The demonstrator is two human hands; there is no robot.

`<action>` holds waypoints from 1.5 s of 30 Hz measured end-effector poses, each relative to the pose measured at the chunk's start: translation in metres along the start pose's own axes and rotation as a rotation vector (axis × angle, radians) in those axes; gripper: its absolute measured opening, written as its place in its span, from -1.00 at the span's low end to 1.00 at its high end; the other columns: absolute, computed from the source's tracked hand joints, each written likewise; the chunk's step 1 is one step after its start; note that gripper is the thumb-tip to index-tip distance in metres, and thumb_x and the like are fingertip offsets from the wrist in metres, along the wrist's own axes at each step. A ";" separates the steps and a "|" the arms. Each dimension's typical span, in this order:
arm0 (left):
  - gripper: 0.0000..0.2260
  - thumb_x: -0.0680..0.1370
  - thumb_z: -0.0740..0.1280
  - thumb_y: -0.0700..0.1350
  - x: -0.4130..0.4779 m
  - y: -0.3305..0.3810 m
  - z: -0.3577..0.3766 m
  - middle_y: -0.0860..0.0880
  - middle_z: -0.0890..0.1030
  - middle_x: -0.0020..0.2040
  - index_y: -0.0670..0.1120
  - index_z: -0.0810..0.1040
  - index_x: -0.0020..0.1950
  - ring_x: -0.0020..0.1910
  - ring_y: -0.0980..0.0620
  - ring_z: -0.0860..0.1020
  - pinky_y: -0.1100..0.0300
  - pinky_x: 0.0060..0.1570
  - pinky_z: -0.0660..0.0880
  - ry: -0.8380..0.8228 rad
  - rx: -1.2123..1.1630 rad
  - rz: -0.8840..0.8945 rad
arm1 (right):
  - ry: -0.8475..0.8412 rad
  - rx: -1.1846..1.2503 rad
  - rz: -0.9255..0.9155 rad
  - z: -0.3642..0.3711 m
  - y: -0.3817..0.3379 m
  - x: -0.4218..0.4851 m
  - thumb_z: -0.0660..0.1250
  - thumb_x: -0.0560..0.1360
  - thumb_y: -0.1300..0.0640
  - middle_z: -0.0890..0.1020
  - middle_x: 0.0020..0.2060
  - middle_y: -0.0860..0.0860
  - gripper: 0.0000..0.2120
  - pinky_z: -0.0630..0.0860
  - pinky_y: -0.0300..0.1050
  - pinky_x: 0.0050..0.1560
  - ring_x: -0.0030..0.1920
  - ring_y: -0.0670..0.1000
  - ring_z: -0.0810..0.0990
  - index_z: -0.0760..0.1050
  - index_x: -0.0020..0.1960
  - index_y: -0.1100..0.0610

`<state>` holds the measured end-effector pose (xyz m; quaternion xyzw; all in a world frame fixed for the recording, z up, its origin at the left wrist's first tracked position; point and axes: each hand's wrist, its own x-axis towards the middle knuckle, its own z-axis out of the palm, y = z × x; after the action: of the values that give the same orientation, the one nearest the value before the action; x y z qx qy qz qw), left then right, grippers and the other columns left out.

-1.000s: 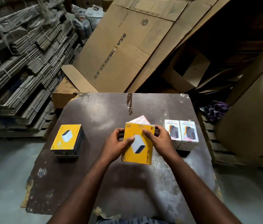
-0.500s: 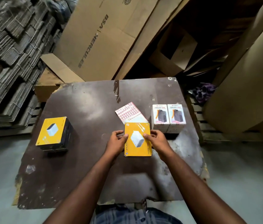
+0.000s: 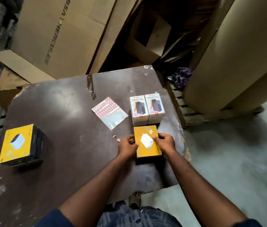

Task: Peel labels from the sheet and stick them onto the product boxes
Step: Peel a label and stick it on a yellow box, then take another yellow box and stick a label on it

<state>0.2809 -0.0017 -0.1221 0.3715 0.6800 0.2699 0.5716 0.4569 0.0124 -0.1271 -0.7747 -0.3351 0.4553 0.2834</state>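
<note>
A: Where is the yellow box (image 3: 146, 149)?
B: Between curled fingers: the left hand (image 3: 127, 147) grips its left side, the right hand (image 3: 165, 143) grips its right side, near the table's (image 3: 63, 122) right edge.
A: Its direction?
B: The long axis points away from the person, toward the white boxes (image 3: 146, 110); cardboard (image 3: 63, 30) leans behind.

One head-worn camera looks forward and down, close over the counter (image 3: 63, 128); left hand (image 3: 127, 147) and right hand (image 3: 166, 143) grip a yellow box (image 3: 147, 151) five o'clock of centre.
</note>
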 end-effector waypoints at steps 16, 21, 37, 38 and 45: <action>-0.54 0.49 0.39 -0.28 0.019 0.015 0.022 0.02 0.65 0.12 -0.06 0.50 0.37 0.02 -0.06 0.67 -0.05 0.11 0.60 -0.057 0.179 0.087 | 0.109 -0.144 0.016 -0.009 -0.013 0.020 0.56 0.39 0.18 0.69 0.10 0.09 -0.61 0.49 -0.15 0.13 0.10 0.09 0.64 0.59 0.19 0.17; -0.38 0.47 0.46 -0.26 0.020 0.010 0.010 -0.09 0.52 0.34 -0.17 0.33 0.50 0.19 -0.11 0.59 -0.05 0.23 0.53 -0.092 0.235 0.101 | 0.190 -0.162 -0.030 -0.003 -0.015 0.010 0.49 0.38 0.28 0.66 0.10 0.08 -0.63 0.48 -0.17 0.07 0.09 0.09 0.63 0.56 0.17 0.16; -0.52 0.46 0.47 -0.22 -0.034 -0.019 -0.207 -0.15 0.55 0.27 -0.17 0.47 0.36 0.18 -0.08 0.58 0.02 0.21 0.52 0.455 0.283 0.306 | -0.181 -0.155 -0.584 0.191 -0.104 -0.106 0.40 0.44 0.24 0.64 -0.21 0.00 -0.94 0.48 -0.14 -0.12 -0.23 0.01 0.58 0.56 -0.13 0.12; -0.54 0.47 0.46 -0.22 -0.039 -0.020 -0.224 -0.14 0.56 0.26 -0.16 0.49 0.35 0.18 -0.07 0.59 0.02 0.22 0.53 0.509 0.254 0.316 | -0.217 -0.157 -0.594 0.205 -0.112 -0.115 0.40 0.44 0.23 0.64 -0.22 -0.01 -0.94 0.49 -0.14 -0.11 -0.23 0.00 0.59 0.55 -0.13 0.10; -0.67 0.47 0.37 -0.22 -0.077 -0.031 -0.351 -0.11 0.62 0.18 -0.12 0.57 0.24 0.14 -0.11 0.59 0.02 0.18 0.50 0.881 0.103 0.301 | -0.501 -0.326 -0.636 0.306 -0.152 -0.183 0.35 0.51 0.20 0.67 -0.01 0.12 -0.87 0.53 -0.02 0.10 0.01 0.12 0.62 0.54 0.05 0.18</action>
<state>-0.0627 -0.0624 -0.0321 0.3439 0.8090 0.4478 0.1638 0.0770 0.0046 -0.0495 -0.5333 -0.6830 0.4602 0.1933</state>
